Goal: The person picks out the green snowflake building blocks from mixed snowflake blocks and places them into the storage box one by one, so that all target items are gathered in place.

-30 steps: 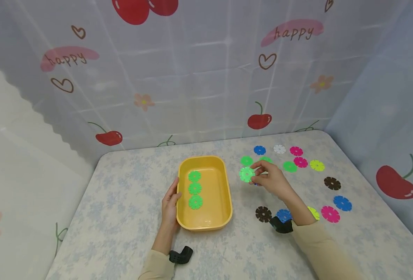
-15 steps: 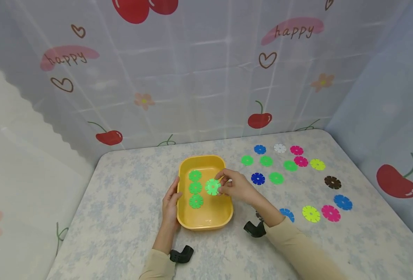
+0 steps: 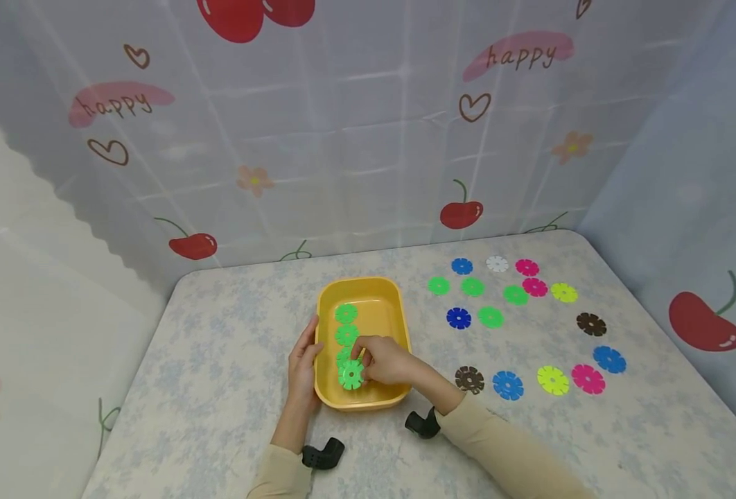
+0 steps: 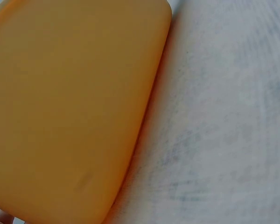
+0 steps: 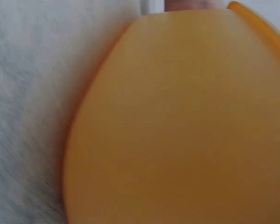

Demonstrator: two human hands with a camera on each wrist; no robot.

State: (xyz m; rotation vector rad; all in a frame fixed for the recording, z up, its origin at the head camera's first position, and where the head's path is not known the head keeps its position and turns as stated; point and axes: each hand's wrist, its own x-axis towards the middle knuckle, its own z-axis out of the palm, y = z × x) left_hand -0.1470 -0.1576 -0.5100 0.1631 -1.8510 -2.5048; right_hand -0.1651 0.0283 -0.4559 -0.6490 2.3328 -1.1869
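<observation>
A yellow plastic tray (image 3: pixel 378 310) stands on the table in the head view. My left hand (image 3: pixel 303 369) grips its left side, thumb over the rim and fingers along the outside. Inside the tray, my right hand (image 3: pixel 388 360) pinches a green notched plastic disc (image 3: pixel 351 375) near the front left. This disc partly covers another green disc (image 3: pixel 342 355). Behind that one lie two more, a middle green disc (image 3: pixel 346 335) and a far green disc (image 3: pixel 346 313), in a column. Both wrist views are mostly filled by the tray's outer wall (image 4: pixel 74 102).
Right of the tray, several loose discs lie on the patterned tabletop (image 3: pixel 231 333), among them a dark blue disc (image 3: pixel 459 318), a green disc (image 3: pixel 491 317), a brown disc (image 3: pixel 470 380) and a pink disc (image 3: pixel 588 378). A printed curtain (image 3: pixel 355 166) hangs behind the table.
My right hand has carried the green disc leftward from the loose discs, over the tray's right rim, down to the front end of the green column. The left hand stays on the tray.
</observation>
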